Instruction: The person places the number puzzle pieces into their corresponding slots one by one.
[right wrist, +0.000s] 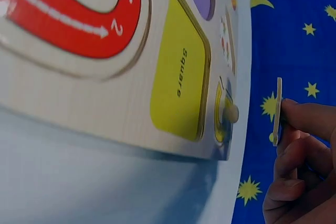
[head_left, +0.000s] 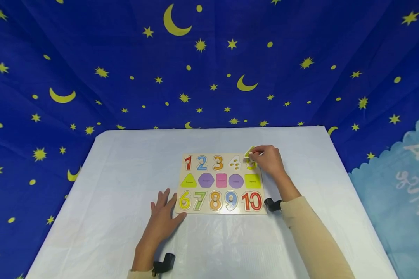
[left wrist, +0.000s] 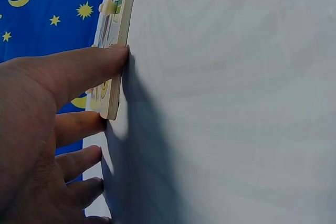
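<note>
A wooden number puzzle board [head_left: 239, 210] lies flat on the table. Its digits 1, 2, 3 and 5 to 10 sit in their places, while the recess of the 4 [head_left: 234, 162] shows small printed pictures. Above the 5 [right wrist: 220, 111], my right hand [head_left: 271, 161] pinches a thin yellow-green puzzle piece [head_left: 249, 151] between thumb and fingers. The right wrist view shows that piece edge-on, raised off the board. My left hand [head_left: 161, 223] rests at the board's near left corner, thumb touching the front edge and fingers spread along the left side.
Coloured shapes fill the middle row, including a yellow square [right wrist: 181, 72] and a purple hexagon [head_left: 206, 180]. White covering lies over the table [head_left: 125, 162]. A blue cloth [head_left: 125, 46] with moons and stars hangs behind and at the sides.
</note>
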Available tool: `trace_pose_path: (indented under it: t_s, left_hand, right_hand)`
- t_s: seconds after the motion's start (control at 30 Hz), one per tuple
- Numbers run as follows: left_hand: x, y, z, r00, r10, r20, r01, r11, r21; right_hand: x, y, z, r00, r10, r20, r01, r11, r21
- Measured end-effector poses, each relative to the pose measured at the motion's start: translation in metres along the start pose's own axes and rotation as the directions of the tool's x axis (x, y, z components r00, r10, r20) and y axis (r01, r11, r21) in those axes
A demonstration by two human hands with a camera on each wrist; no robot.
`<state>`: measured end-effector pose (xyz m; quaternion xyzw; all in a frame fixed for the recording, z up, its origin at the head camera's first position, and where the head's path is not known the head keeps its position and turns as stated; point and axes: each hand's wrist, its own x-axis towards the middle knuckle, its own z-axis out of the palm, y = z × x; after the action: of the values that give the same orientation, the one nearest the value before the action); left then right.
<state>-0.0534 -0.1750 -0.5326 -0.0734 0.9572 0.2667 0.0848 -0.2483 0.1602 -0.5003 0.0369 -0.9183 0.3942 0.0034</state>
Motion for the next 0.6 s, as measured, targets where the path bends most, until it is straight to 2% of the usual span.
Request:
trace_pose_path:
  t_s: [0.27, 0.6]
  left_hand:
    - [-0.0001, 0.0006, 0.0002, 1.000, 0.006, -0.010, -0.006, 1.000, -0.005]
    - [-0.0005, -0.0019, 0.0003, 1.000, 0.003, -0.002, -0.003, 1.000, -0.004]
  right_hand:
    - [-0.0009, -0.0043, 0.0030, 0.999, 0.013, 0.048, -0.011, 0.999, -0.037]
    - [-0.0033, -0.0066, 0.0058, 0.998, 0.015, 0.065, -0.013, 0.999, -0.036]
